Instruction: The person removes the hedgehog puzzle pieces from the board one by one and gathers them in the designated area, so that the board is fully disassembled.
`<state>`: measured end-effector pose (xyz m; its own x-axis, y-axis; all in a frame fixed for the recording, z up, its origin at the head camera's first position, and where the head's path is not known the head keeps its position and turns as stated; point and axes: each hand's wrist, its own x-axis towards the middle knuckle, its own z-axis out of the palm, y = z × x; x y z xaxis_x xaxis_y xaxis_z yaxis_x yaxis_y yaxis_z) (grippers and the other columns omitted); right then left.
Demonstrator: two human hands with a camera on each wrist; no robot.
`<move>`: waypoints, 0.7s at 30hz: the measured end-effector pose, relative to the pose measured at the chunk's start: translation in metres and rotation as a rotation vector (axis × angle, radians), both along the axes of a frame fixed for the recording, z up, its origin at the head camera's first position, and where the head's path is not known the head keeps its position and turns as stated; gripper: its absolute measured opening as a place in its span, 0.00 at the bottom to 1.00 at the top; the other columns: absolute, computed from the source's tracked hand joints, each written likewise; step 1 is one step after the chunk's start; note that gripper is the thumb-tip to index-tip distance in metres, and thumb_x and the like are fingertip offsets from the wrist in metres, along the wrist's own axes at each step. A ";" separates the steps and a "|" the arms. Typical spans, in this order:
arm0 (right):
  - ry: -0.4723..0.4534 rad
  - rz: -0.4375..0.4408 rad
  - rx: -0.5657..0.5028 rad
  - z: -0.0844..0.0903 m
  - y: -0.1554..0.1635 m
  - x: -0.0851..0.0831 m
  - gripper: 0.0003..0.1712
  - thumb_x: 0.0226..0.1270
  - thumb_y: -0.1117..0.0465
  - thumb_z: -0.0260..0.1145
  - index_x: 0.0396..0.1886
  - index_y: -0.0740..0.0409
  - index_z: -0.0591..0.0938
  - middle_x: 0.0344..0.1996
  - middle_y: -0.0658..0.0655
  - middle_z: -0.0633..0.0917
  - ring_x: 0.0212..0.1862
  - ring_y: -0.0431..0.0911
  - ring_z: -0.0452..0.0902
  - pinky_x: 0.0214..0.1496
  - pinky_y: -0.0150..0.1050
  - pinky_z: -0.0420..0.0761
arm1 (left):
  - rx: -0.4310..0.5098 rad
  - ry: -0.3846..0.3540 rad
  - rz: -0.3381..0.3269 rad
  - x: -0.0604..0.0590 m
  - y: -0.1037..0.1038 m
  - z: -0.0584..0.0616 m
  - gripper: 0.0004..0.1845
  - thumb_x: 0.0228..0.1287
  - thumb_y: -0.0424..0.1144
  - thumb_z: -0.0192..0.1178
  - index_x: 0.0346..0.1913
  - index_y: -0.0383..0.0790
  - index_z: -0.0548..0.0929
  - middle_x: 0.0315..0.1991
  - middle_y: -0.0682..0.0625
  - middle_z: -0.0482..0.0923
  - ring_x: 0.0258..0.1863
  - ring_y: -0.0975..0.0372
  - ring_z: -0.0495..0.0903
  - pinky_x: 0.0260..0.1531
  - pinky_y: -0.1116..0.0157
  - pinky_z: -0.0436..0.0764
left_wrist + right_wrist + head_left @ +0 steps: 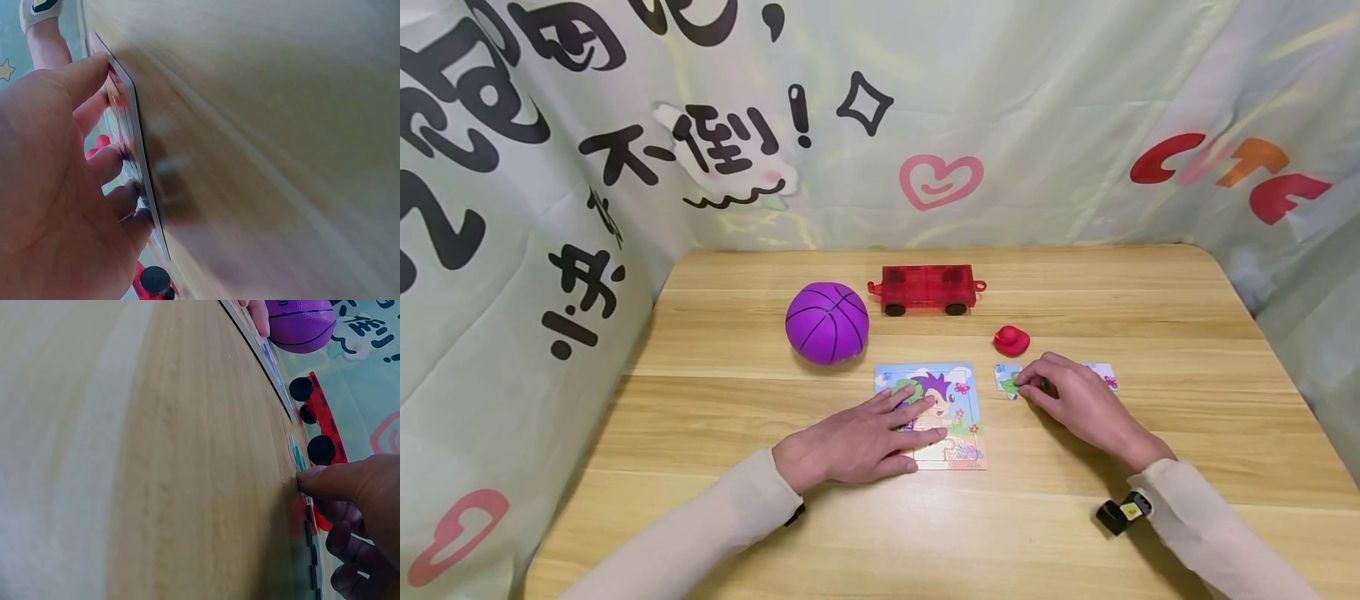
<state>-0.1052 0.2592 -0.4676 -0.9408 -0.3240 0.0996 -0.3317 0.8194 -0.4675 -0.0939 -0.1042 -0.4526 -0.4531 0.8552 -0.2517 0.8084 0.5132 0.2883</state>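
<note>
A square jigsaw puzzle board [966, 421] with a purple-haired cartoon figure lies flat on the table, its lower part showing a pale bare area. My left hand [859, 440] rests on its left side, fingers spread. To the right, my right hand [1086, 406] pinches a blue puzzle piece [1006, 377] with a green leaf between thumb and forefinger, low at the tabletop. More puzzle pieces [1105, 372] show behind that hand, partly covered by it. In the right wrist view the thumb [331, 481] touches the piece's near edge.
A purple ball [827, 323] with black basketball lines sits behind the left hand. Beside it stands a red toy wagon [927, 287] with black wheels. A small red toy [1012, 341] lies just beyond the right hand. Printed cloth [1037, 125] hangs behind the wooden table [737, 517].
</note>
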 end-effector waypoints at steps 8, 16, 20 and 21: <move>-0.002 0.005 -0.010 0.000 0.001 0.000 0.07 0.72 0.65 0.77 0.43 0.48 0.91 0.37 0.43 0.86 0.37 0.39 0.77 0.42 0.37 0.80 | 0.014 -0.007 -0.009 -0.001 0.000 0.000 0.31 0.89 0.57 0.48 0.88 0.63 0.61 0.92 0.50 0.43 0.91 0.48 0.40 0.89 0.46 0.50; -0.003 -0.004 -0.039 0.000 -0.001 0.003 0.07 0.72 0.62 0.78 0.45 0.46 0.91 0.36 0.42 0.85 0.37 0.38 0.76 0.41 0.35 0.79 | 0.003 -0.018 0.002 0.000 0.000 0.001 0.31 0.89 0.58 0.47 0.88 0.65 0.60 0.92 0.51 0.42 0.91 0.49 0.39 0.89 0.47 0.49; -0.007 0.002 -0.078 0.003 -0.011 0.007 0.07 0.73 0.59 0.78 0.47 0.45 0.91 0.35 0.41 0.83 0.35 0.37 0.74 0.37 0.32 0.76 | 0.000 -0.013 0.004 -0.001 0.001 0.002 0.31 0.89 0.58 0.47 0.88 0.66 0.60 0.92 0.51 0.43 0.91 0.49 0.39 0.89 0.47 0.49; -0.011 0.012 -0.087 0.004 -0.014 0.008 0.07 0.73 0.58 0.78 0.47 0.44 0.91 0.35 0.41 0.83 0.35 0.38 0.74 0.37 0.32 0.76 | 0.002 -0.012 0.003 -0.001 0.001 0.002 0.31 0.89 0.58 0.47 0.88 0.66 0.60 0.92 0.51 0.43 0.91 0.49 0.39 0.89 0.47 0.49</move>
<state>-0.0968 0.2448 -0.4639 -0.9383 -0.3254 0.1173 -0.3352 0.7716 -0.5406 -0.0945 -0.1036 -0.4509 -0.4532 0.8540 -0.2556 0.8032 0.5156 0.2985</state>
